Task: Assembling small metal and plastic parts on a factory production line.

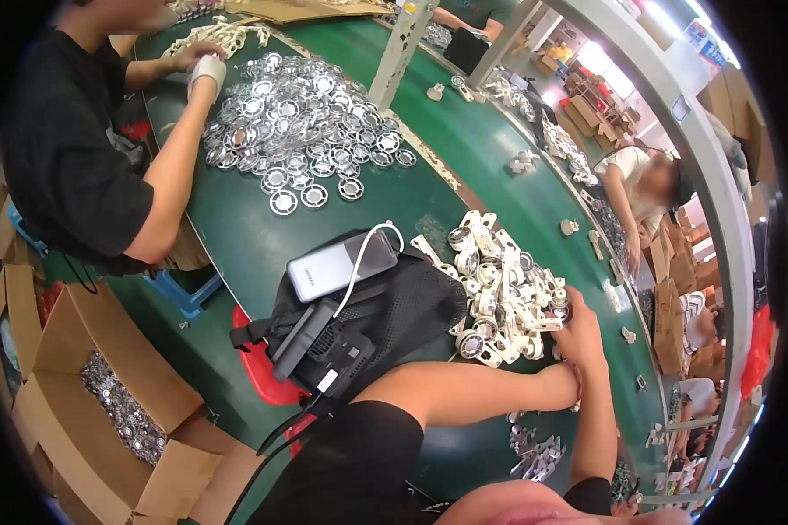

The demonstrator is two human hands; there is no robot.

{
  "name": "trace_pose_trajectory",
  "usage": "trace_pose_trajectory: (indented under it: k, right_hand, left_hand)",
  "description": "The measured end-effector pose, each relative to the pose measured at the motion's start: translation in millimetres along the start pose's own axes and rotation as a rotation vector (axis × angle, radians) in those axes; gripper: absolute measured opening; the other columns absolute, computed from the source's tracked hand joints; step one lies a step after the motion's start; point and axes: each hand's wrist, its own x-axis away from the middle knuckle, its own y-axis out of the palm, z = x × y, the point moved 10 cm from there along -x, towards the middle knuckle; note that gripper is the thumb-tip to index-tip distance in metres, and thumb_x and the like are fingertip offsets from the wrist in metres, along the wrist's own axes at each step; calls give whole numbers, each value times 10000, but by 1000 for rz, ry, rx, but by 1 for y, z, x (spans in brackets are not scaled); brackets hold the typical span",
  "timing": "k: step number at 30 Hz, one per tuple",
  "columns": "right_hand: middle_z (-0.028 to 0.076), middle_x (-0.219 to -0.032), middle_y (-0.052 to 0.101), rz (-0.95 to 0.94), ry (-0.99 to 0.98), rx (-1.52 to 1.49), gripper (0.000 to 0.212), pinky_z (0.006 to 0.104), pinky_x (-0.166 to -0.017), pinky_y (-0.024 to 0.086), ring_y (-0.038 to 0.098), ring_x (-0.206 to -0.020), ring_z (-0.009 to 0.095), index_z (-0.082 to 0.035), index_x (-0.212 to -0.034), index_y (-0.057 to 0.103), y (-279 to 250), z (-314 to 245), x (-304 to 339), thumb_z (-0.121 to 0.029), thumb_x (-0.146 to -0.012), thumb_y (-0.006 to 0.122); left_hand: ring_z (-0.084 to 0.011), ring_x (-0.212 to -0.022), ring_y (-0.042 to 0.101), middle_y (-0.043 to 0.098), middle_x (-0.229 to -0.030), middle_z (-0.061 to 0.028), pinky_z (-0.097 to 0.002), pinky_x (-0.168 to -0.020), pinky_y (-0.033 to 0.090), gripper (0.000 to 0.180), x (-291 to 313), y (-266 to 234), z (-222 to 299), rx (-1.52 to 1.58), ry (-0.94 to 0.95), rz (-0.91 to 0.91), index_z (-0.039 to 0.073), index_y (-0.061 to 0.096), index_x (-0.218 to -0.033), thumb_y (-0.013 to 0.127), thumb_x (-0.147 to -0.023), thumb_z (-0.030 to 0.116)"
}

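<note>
My right hand (580, 331) is at the right edge of a pile of cream plastic parts (503, 302), many with round metal discs set in them. Its fingers curl round one cream part at the pile's edge. My left forearm stretches across below the pile, and my left hand (562, 386) passes behind my right wrist, so its fingers are hidden. Below my left forearm lies a small heap of silvery metal pieces (538, 457) on the green table (446, 455).
A black mesh bag (403, 306) with a grey power bank (337, 267) and white cable lies left of the pile. Farther off are heaped metal rings (302, 122) and a co-worker (79, 149). A green conveyor (499, 131) runs behind a metal post (400, 57). An open carton (105, 411) stands lower left.
</note>
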Motion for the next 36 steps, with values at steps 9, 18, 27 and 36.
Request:
trace_pose_trajectory:
  k: [9, 18, 27, 36]
  right_hand:
    - [313, -1211, 687, -31, -33, -9, 663, 485, -968, 521, 665, -1120, 480, 18, -1463, 507, 1, -8, 12, -226, -899, 758]
    - [67, -971, 699, 274, 44, -269, 226, 277, -762, 537, 670, -853, 147, -1, -1166, 673, -107, 20, 62, -41, -946, 702]
    - [52, -975, 685, 104, 273, -478, 150, 259, -749, 489, 623, -867, 108, 19, -1103, 700, -56, 98, 196, -44, -967, 698]
    - [133, -872, 663, 141, 65, -446, 180, 410, -718, 539, 669, -824, 338, -13, -985, 704, 10, 59, 193, -77, -836, 783]
  left_hand:
    - [-338, -1037, 699, 745, -1086, -154, -479, -938, 520, 249, 19, -33, -1, 169, -43, -2, 57, 770, -1028, 587, -885, 148]
    - [-258, -994, 683, 687, -933, -73, -406, -770, 597, 123, 6, -76, -16, -41, 23, -89, 90, 723, -896, 624, -862, 155]
    - [-307, -903, 690, 653, -920, -118, -429, -759, 588, 49, -1, -62, 2, 43, 55, -200, 68, 617, -925, 596, -903, 106]
    - [-376, -825, 673, 629, -840, -158, -468, -714, 547, 111, -7, -75, -8, 121, -51, -258, 48, 633, -936, 646, -952, 157]
